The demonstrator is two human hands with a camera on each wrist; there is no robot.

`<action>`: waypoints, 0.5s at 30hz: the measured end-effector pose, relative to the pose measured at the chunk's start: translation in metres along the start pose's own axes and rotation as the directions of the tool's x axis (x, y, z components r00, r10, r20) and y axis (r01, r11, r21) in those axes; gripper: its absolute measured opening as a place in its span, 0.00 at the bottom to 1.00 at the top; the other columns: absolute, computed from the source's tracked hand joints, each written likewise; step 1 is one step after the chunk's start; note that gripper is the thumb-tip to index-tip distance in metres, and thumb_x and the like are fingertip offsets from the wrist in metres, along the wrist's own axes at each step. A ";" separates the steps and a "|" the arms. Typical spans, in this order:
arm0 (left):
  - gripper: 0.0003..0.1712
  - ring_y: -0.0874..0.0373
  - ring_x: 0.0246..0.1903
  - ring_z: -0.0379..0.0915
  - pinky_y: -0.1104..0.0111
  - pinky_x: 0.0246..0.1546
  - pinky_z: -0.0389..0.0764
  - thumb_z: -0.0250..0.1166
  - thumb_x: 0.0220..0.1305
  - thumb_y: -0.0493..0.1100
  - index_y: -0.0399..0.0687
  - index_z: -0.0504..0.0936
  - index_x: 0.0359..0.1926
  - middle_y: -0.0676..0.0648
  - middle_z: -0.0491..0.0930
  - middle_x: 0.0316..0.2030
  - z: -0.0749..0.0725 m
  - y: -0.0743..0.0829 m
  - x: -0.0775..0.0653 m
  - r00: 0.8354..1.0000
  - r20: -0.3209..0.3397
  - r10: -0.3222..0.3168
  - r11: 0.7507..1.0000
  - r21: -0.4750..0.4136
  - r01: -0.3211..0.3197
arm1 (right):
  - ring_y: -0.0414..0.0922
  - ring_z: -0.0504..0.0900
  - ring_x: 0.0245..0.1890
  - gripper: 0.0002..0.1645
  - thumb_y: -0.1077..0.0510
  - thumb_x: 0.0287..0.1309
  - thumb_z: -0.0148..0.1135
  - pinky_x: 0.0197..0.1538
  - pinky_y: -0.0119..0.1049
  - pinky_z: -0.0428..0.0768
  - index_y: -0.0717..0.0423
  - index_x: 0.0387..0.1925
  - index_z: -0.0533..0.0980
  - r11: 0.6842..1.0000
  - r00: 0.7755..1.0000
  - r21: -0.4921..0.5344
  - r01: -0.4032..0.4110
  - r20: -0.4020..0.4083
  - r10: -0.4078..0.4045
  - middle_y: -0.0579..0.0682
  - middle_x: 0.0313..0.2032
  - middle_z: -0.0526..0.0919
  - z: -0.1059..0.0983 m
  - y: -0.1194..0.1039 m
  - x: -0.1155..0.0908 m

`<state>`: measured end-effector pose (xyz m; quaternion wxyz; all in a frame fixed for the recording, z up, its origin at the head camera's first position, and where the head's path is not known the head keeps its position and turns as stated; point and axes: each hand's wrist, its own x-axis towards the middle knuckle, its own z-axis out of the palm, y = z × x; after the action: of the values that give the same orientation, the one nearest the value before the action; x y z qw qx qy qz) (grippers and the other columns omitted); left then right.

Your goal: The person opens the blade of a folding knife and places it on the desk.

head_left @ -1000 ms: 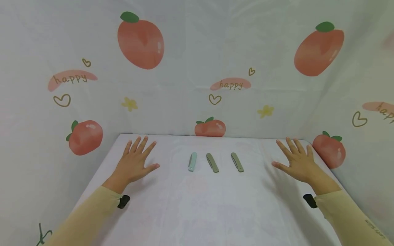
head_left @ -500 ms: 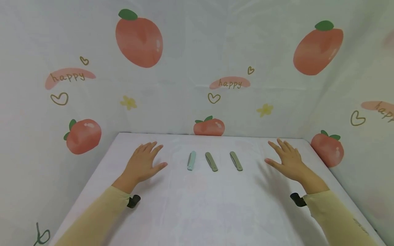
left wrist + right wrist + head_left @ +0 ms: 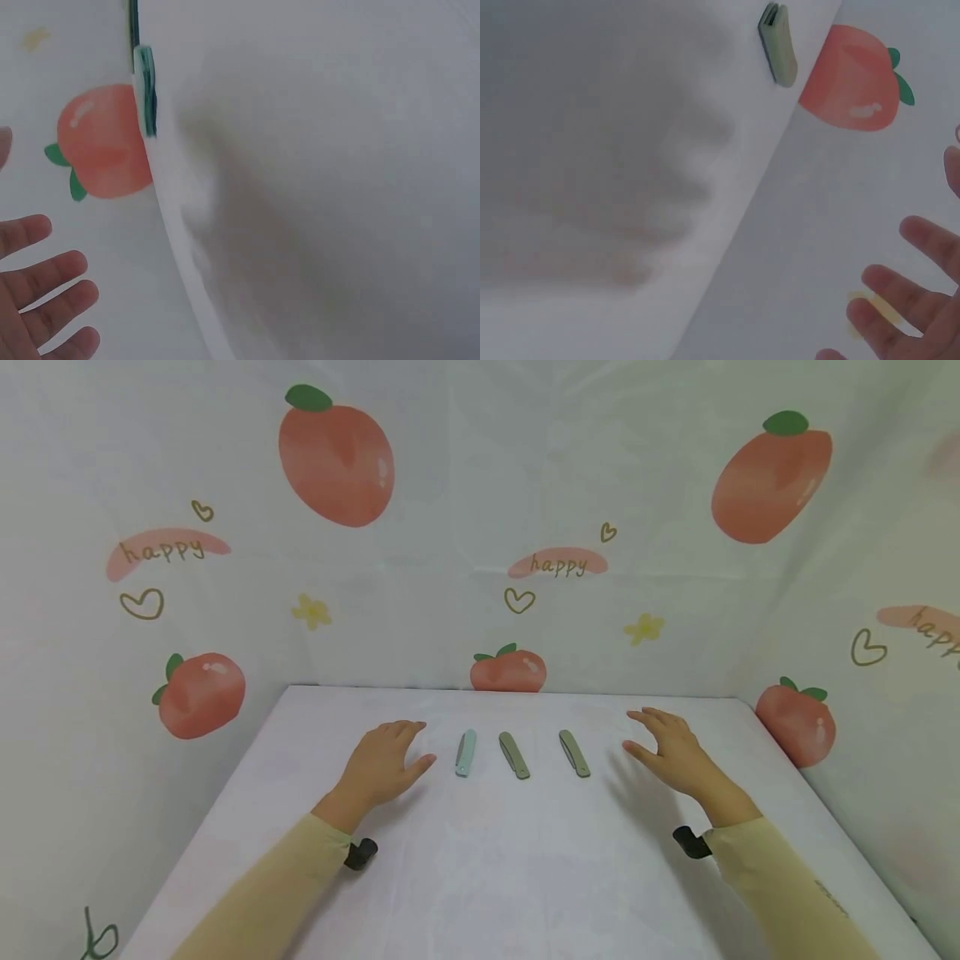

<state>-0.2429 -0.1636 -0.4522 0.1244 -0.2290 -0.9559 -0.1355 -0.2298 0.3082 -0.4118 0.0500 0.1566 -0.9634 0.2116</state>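
Note:
Three folded pocket knives lie in a row towards the far side of the table. On the left is a mint-green folding knife (image 3: 466, 753) (image 3: 146, 91), in the middle an olive-green folding knife (image 3: 514, 755), and on the right another olive-green folding knife (image 3: 574, 753) (image 3: 778, 45). My left hand (image 3: 384, 764) hovers just left of the mint knife, thumb apart from loosely bent fingers. Above the table to the right of the row, my right hand (image 3: 673, 758) is held with fingers extended. Neither hand touches a knife.
A white cloth covers the table (image 3: 495, 868). Behind it and at both sides hangs a white curtain (image 3: 450, 527) printed with red fruit, hearts and "happy". Black bands (image 3: 361, 854) sit at both wrists, below light-yellow sleeves (image 3: 270, 893).
Both hands have moved inward towards the knives, and their spread fingers have drawn closer together. The knives have stayed in place on the table.

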 end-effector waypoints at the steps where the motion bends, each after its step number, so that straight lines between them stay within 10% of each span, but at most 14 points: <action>1: 0.34 0.40 0.61 0.71 0.47 0.60 0.69 0.60 0.70 0.61 0.42 0.73 0.66 0.40 0.76 0.60 0.002 0.002 0.001 1.000 -0.003 0.002 1.000 -0.008 -0.002 | 0.72 0.55 0.68 0.37 0.45 0.69 0.60 0.62 0.74 0.56 0.62 0.69 0.65 1.000 1.000 0.009 0.001 0.001 -0.001 0.71 0.69 0.61 0.001 -0.001 0.002; 15: 0.29 0.43 0.62 0.71 0.50 0.62 0.70 0.59 0.72 0.55 0.45 0.73 0.66 0.42 0.76 0.62 0.020 0.033 0.022 0.994 0.078 -0.079 0.992 -0.092 0.086 | 0.62 0.76 0.51 0.29 0.49 0.71 0.59 0.51 0.58 0.75 0.63 0.64 0.71 0.997 1.000 0.080 0.022 -0.011 -0.022 0.66 0.59 0.75 0.025 -0.009 0.026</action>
<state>-0.2496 -0.1199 -0.4573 0.0722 -0.1997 -0.9610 -0.1772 -0.2517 0.2825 -0.4269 0.0508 0.1680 -0.9522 0.2501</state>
